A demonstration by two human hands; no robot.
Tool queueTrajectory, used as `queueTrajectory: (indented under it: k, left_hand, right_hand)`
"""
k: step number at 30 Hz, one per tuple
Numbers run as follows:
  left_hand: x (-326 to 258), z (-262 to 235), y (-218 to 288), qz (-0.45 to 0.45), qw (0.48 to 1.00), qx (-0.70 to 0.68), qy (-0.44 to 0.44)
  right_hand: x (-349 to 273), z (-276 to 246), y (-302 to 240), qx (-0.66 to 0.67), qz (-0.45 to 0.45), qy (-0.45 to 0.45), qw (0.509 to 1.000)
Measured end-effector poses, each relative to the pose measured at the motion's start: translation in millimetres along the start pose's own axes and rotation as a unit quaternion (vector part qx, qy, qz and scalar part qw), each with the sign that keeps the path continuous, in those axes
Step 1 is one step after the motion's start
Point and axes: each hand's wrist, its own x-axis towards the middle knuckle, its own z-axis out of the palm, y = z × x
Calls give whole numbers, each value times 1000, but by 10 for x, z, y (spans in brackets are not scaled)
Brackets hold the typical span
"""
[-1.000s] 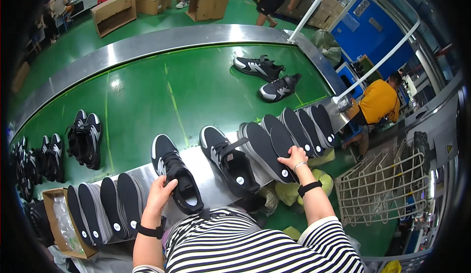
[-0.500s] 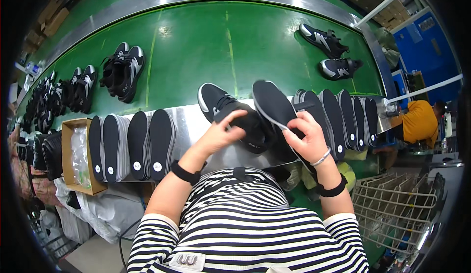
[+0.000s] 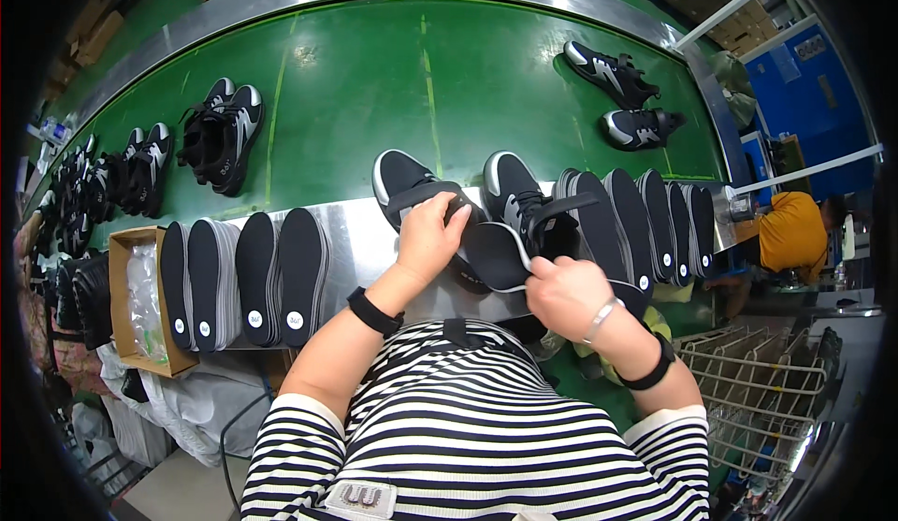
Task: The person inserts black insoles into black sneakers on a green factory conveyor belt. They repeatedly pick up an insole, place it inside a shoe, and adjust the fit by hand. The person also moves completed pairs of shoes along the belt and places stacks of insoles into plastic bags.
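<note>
Four black insoles (image 3: 245,278) are lying side by side at the left of the steel surface (image 3: 351,240), next to a cardboard box (image 3: 131,301). Right of them, the left hand (image 3: 428,237) is gripping the opening of a black sneaker (image 3: 404,182) that is resting on the surface's far edge. The right hand (image 3: 566,293) is pinching a curved black insole (image 3: 496,254) just beside that shoe. A second sneaker (image 3: 519,198) is standing to the right, with more upright insoles (image 3: 645,217) beyond it.
</note>
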Motion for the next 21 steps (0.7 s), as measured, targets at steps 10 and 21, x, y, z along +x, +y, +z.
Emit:
queueTrajectory:
  k: [10,21]
  left_hand:
    - [142,-166,-326,-173,943,-259,-118]
    - [151,77,-183,-148,911,-313,-223]
  right_hand:
    - [479,-25,-97,-19,26,-90,995]
    - [622,179,-134,33,98,-130,986]
